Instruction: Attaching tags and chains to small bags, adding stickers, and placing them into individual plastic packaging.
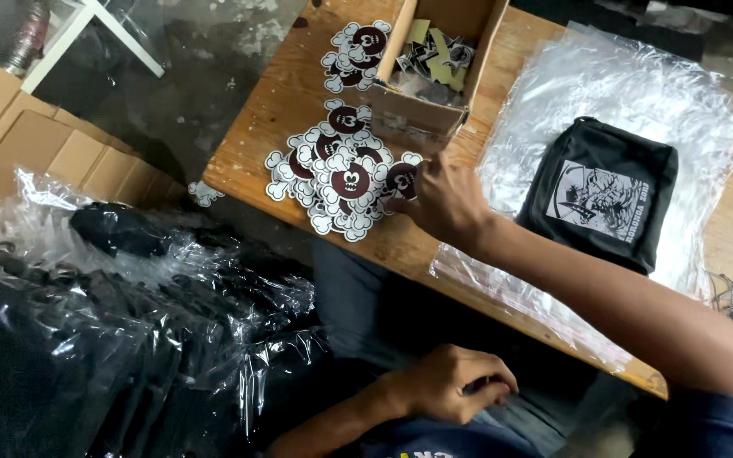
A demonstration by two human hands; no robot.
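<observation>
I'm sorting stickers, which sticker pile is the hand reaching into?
The big pile at the table's near edge, left of the right hand, whose fingers touch it. The smaller pile lies farther off beside the cardboard box.

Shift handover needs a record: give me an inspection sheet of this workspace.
Surface: wooden table, worn, with a stack of clear plastic bags spread over its right part.
Job's things: pile of skull-and-bones stickers at the table's near edge; folded black shirt with a white print lying on the bags.
Clutter: open cardboard box holding more stickers; one sticker hanging off the table's left edge.
Grips: right hand at the sticker pile, fingers on a sticker; left hand closed in the lap.
Cables: nothing seen.
Surroundings: bagged black garments heaped at left; flat cardboard behind them.
</observation>
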